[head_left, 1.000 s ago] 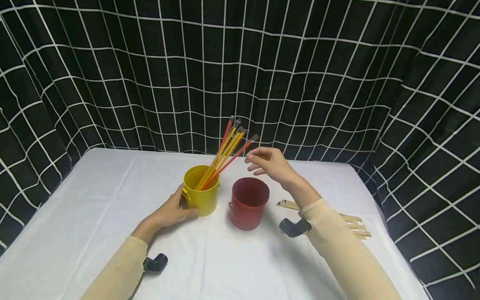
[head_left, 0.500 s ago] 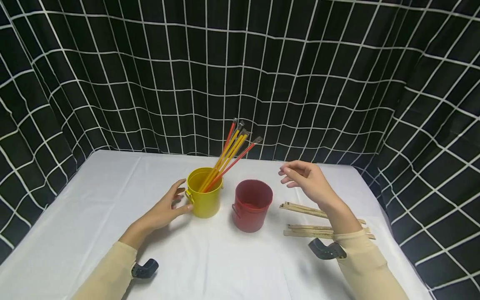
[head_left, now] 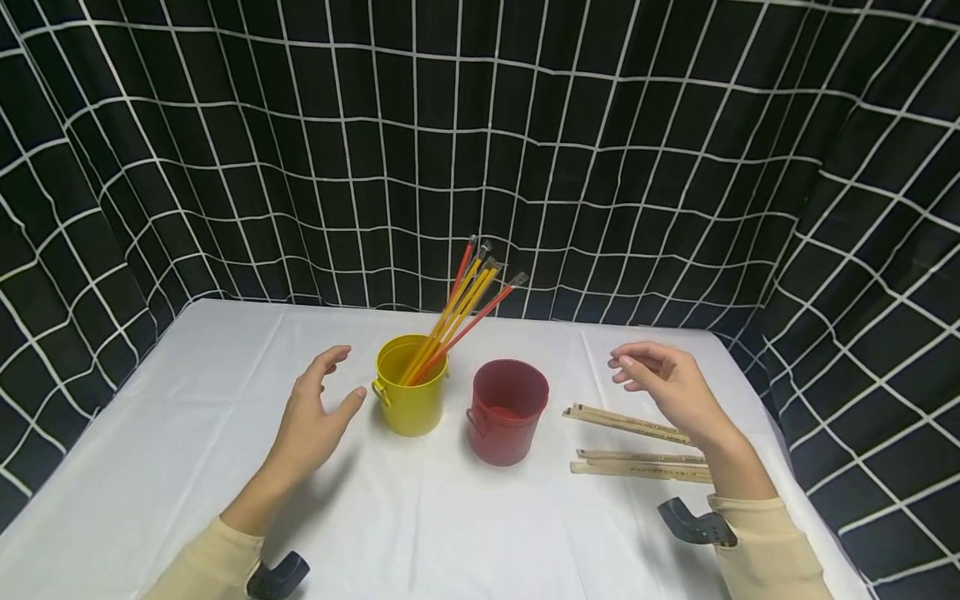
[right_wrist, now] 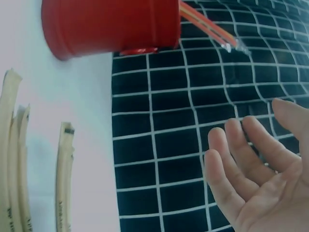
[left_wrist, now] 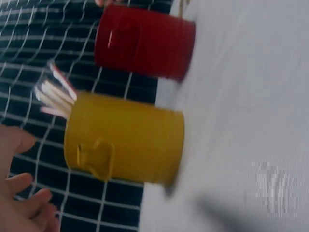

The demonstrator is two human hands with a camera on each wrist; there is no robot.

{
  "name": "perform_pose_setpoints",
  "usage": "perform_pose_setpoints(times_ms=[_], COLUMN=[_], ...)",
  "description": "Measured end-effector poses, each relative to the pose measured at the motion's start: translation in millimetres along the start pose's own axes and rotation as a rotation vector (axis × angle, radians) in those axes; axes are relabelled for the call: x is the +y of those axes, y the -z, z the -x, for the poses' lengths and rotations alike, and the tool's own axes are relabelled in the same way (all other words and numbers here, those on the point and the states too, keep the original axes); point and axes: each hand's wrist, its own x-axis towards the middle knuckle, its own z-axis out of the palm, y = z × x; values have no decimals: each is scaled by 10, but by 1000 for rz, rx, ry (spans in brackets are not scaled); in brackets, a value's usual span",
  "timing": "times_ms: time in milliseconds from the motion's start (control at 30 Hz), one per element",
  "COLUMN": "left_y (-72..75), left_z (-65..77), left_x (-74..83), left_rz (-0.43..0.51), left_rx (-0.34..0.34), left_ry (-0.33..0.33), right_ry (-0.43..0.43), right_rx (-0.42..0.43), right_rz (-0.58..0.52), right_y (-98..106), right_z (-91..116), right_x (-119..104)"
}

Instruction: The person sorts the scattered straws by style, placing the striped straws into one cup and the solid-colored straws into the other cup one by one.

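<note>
A yellow bucket (head_left: 411, 407) stands upright on the white table, with several red and yellow sticks (head_left: 459, 308) leaning out of it to the right; their tips look clear-wrapped. My left hand (head_left: 307, 421) is just left of this bucket, apart from it, thumb and fingers spread around nothing. Right of the yellow bucket stands a red bucket (head_left: 504, 429), its inside looking dark red. My right hand (head_left: 671, 383) hovers above the paper-wrapped sticks (head_left: 637, 423) on the right, fingers relaxed and slightly bent, holding nothing. In the right wrist view its palm (right_wrist: 280, 193) shows bare.
Long paper-wrapped sticks lie in two groups, the nearer group (head_left: 641, 468) partly behind the right forearm. A black curtain with a white grid (head_left: 480, 150) surrounds the white-covered table (head_left: 465, 533) at the back and sides.
My left hand has let go of the yellow bucket and drawn back to the left. My right hand has moved right, away from the buckets, to over the wrapped sticks.
</note>
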Motion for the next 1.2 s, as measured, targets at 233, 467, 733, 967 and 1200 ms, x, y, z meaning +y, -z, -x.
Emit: perform_pose_setpoints(times_ms=[233, 467, 733, 967, 1200], left_y=[-119, -416, -830, -1115, -1292], left_z=[81, 151, 152, 118, -5], left_x=[319, 503, 570, 506, 374], left_rz=[50, 112, 132, 99, 208], left_rx=[67, -28, -209, -328, -373], left_ry=[-114, -177, -77, 43, 144], right_ry=[-5, -7, -33, -92, -110], right_rx=[-10, -44, -71, -122, -130], right_rz=[67, 88, 110, 194, 207], right_y=[-7, -21, 71, 99, 131], right_z=[56, 88, 118, 144, 135], right_x=[89, 223, 323, 505, 605])
